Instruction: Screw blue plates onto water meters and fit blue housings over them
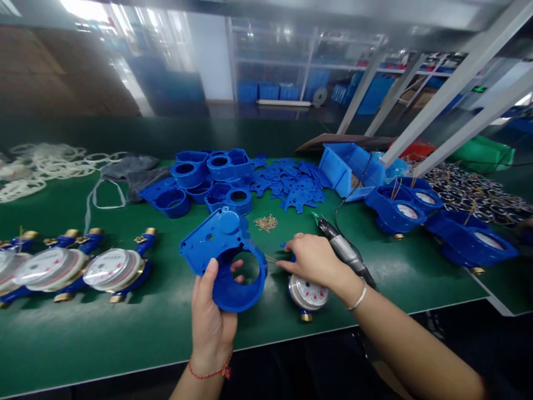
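My left hand [214, 300] grips a blue plastic meter housing [239, 297] by its lower left side, raised above the green bench. The housing is tilted, its round opening facing me; some fingers show through the hole. My right hand [314, 258] is closed to the right of the housing, its fingertips pinching thin yellowish wires [270, 259] at the housing's edge. Partly hidden under that hand is a water meter [308, 294] with a white dial and brass fitting. An electric screwdriver [343, 244] lies just beyond the right hand.
More water meters [112, 269] stand at left. Behind are blue housings [229, 166], flat blue plates [291, 180], small brass screws [266, 223] and a blue bin [337, 172]. At right sit housings fitted with meters [395, 208] and a wired-parts pile [470, 191]. Slanting metal posts [462, 83] cross the upper right.
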### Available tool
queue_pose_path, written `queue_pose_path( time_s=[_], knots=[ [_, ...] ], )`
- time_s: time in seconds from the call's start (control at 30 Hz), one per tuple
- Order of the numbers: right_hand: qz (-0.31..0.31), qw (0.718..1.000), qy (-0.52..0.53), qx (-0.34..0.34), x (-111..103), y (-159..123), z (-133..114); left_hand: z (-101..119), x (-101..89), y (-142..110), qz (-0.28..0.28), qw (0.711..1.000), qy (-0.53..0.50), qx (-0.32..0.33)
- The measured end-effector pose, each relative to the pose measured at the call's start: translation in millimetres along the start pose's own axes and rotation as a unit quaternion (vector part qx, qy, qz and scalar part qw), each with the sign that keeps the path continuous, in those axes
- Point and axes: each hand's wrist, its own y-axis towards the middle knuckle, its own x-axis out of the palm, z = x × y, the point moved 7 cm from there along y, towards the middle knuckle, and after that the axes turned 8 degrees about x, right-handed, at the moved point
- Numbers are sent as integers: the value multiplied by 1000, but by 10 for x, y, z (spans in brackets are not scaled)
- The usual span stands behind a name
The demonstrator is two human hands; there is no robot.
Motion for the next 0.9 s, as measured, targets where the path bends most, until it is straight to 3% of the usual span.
queue_pose_path(
  time_s=[0.17,0.3,0.4,0.53,0.7,0.8,0.9],
  knots=[
    [-66,996,19,-51,127,177,-183,-20,4,44,36,999,-7,-13],
    [-64,985,142,-77,137,92,-18,27,47,77,39,999,-2,6],
    [-62,954,282,-76,218,24,191,47,66,103,44,999,14,25],
    [-51,889,452,-55,397,3,361,-46,163,117,9,999,30,15],
    [-1,820,570,-51,429,-37,433,-135,238,130,-6,996,76,40],
    [27,801,594,-62,323,-99,451,-114,265,114,-14,991,105,84],
    [45,800,591,-87,167,-166,407,-71,274,65,-6,985,120,120]
  ],
)
